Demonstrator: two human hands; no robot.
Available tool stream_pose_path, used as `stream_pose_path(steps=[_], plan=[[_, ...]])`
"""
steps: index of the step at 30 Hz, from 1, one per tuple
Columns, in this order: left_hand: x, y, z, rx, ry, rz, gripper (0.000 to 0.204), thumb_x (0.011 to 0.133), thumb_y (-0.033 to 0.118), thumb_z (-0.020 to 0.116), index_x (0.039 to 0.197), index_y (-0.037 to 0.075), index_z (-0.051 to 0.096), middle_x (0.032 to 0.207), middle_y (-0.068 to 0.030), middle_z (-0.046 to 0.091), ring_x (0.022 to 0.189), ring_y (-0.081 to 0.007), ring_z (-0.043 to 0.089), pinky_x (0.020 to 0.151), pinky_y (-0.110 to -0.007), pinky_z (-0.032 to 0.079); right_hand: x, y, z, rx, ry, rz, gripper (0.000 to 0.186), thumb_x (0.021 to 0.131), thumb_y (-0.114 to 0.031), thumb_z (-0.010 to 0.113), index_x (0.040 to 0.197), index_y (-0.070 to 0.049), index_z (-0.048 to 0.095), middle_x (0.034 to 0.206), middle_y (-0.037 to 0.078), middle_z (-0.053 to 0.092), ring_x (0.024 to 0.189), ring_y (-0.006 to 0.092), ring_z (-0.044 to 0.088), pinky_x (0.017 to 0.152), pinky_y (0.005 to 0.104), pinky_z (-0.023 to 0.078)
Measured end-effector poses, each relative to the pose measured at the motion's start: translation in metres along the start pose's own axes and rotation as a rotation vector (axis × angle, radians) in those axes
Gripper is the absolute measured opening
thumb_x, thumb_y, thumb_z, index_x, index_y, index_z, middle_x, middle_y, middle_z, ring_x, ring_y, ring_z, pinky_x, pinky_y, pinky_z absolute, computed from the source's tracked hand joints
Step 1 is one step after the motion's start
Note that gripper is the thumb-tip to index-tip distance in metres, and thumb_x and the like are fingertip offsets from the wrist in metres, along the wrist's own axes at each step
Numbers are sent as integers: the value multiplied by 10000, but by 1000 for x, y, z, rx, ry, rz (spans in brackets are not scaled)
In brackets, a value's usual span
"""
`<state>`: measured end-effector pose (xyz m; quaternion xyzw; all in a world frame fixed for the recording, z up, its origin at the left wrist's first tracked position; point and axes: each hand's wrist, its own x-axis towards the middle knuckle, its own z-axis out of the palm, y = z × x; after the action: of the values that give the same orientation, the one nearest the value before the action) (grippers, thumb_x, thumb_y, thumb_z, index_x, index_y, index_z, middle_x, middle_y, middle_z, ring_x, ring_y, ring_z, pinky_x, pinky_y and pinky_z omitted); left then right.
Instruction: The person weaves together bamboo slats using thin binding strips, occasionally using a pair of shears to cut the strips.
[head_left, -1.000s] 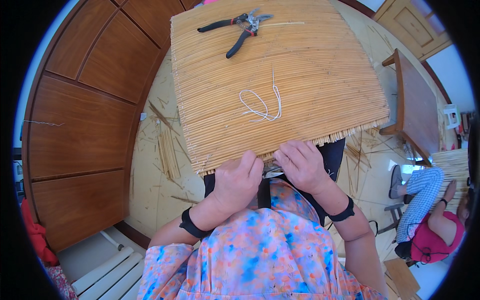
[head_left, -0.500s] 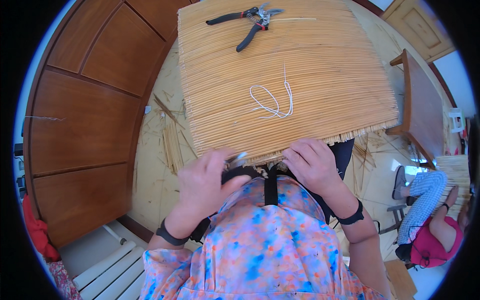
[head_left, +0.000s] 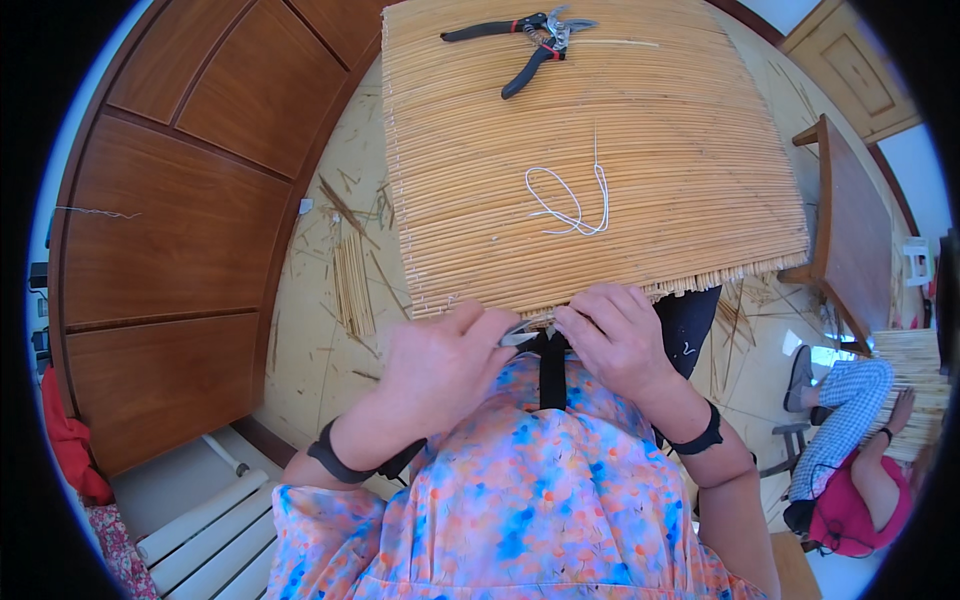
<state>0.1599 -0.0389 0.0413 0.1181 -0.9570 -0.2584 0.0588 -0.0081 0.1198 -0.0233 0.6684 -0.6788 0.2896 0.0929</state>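
Observation:
My left hand (head_left: pixel 448 362) is closed around a small pair of scissors (head_left: pixel 518 336). Only the silver blades show, pointing right along the near edge of a mat of straw-coloured reeds (head_left: pixel 480 215); the handles are hidden in the palm. Opposite the blade tips, my right hand (head_left: pixel 612 330) pinches the mat's near edge, fingers bent over it. The exact strands between its fingers cannot be made out. A white thread (head_left: pixel 562 212) lies looped on the mat, joined to a thin needle (head_left: pixel 596 146). Farther off rest pruning shears (head_left: pixel 540 42) with black handles.
Loose reeds (head_left: pixel 353 285) and scraps litter the floor. A brown wooden cabinet (head_left: pixel 180 240) stands along the left, above a white slatted rack (head_left: pixel 215 535). At right are a wooden table (head_left: pixel 855 220) and a seated person (head_left: pixel 865 490) with a hand on another reed mat (head_left: pixel 915 375).
My left hand has moved right and down, bringing the scissor blades close to my right hand at the mat's edge. The whole view has shifted slightly. My right hand stays at the edge.

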Motion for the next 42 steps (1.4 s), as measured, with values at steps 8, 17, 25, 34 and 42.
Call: stream_pose_path(steps=[8, 17, 25, 34, 42], plan=[[7, 12, 18, 6, -47, -168, 182, 842, 151, 688, 995, 85, 616, 834, -119, 650, 678, -343, 641, 565, -439, 497, -8, 3, 11, 27, 98, -2, 287, 726, -148, 627, 988, -51, 693, 962, 49, 637, 914, 224, 609, 751, 348, 452], [19, 14, 17, -75, -119, -214, 146, 856, 126, 670, 968, 53, 610, 830, -154, 663, 711, -365, 649, 593, -443, 498, -15, 7, 21, 143, 208, 16, 258, 694, -115, 678, 943, -48, 681, 949, 51, 635, 898, 229, 603, 770, 363, 442], [21, 15, 19, -93, -66, -209, 103, 848, 93, 675, 929, 47, 631, 800, -155, 661, 705, -354, 651, 586, -432, 498, -10, 4, 24, 203, 308, 39, 306, 652, -39, 830, 725, -76, 535, 886, 47, 638, 810, 248, 615, 675, 380, 453], [9, 9, 24, -129, 113, -145, 140, 855, 161, 672, 972, 97, 628, 800, -103, 645, 633, -332, 641, 532, -439, 496, -12, 6, 25, 188, 307, 10, 286, 661, -62, 805, 753, -72, 535, 905, 56, 639, 850, 242, 621, 724, 367, 452], [-4, -1, 5, -10, 12, -183, 189, 840, 184, 693, 994, 107, 613, 850, -88, 628, 631, -328, 638, 533, -439, 495, -14, 5, 21, 161, 238, -5, 198, 711, -98, 744, 885, -77, 652, 950, 42, 640, 887, 227, 620, 755, 353, 445]])
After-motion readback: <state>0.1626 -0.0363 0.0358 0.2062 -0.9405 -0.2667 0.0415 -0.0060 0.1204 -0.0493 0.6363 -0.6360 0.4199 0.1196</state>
